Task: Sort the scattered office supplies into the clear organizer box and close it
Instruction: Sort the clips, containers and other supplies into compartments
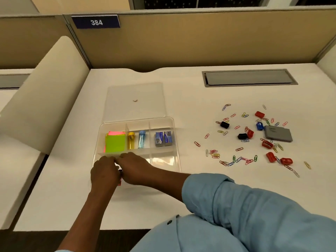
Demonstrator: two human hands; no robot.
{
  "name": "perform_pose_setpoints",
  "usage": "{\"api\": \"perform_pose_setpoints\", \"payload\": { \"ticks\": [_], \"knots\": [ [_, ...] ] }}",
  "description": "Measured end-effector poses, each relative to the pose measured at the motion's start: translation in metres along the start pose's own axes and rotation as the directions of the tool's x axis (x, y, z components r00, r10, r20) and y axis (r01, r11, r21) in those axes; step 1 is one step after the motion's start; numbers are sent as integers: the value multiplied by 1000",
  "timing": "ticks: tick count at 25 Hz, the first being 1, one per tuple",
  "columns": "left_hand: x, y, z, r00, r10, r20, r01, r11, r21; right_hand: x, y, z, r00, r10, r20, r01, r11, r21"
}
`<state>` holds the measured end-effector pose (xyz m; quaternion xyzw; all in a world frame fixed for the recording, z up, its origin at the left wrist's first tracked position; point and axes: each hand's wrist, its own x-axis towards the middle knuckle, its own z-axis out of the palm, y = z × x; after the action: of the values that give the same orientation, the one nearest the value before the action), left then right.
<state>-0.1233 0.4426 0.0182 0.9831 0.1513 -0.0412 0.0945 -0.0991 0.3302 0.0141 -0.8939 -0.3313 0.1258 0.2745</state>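
The clear organizer box (177, 142) sits on the desk with its lid (134, 88) lying open flat behind it. The back compartments hold neon sticky notes (115, 142), a yellow tube (131, 140), a blue tube (141, 139) and two staple boxes (163, 138). My left hand (104, 172) and my right hand (135, 168) meet knuckles-up over the front left compartment. A small dark and red item (120, 176) shows between them; their fingers are hidden. Scattered to the right lie coloured paper clips (215, 155), red clips (286, 160), black clips (242, 136) and a grey case (279, 133).
A grey cable hatch (249, 78) is set into the desk at the back right. Tan partition walls (200, 39) close the desk at the back and sides. A small curved scrap (135, 100) lies on the open lid.
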Motion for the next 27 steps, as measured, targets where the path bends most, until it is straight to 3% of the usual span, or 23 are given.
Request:
{"api": "perform_pose_setpoints", "payload": {
  "ticks": [3,7,11,16,20,24,27],
  "knots": [
    [4,31,-7,996,49,-73,-54,997,-62,-11,22,-19,989,64,-132,-65,998,-5],
    [12,102,-10,989,80,-128,-98,985,-142,-37,72,-59,912,290,-291,-274,957,95],
    [21,185,10,949,301,-92,-314,922,-226,-74,130,-97,797,466,-385,-459,881,116],
    [19,281,44,852,520,53,-480,818,-316,-130,201,-128,650,634,-419,-650,749,126],
    [6,336,64,775,618,131,-563,769,-302,-166,243,-149,554,723,-412,-768,636,83],
    [-4,382,88,721,659,212,-606,749,-267,-198,279,-163,527,777,-345,-820,571,34],
    [-7,405,99,714,653,254,-623,757,-195,-212,298,-165,567,774,-282,-804,594,16]
  ]
}}
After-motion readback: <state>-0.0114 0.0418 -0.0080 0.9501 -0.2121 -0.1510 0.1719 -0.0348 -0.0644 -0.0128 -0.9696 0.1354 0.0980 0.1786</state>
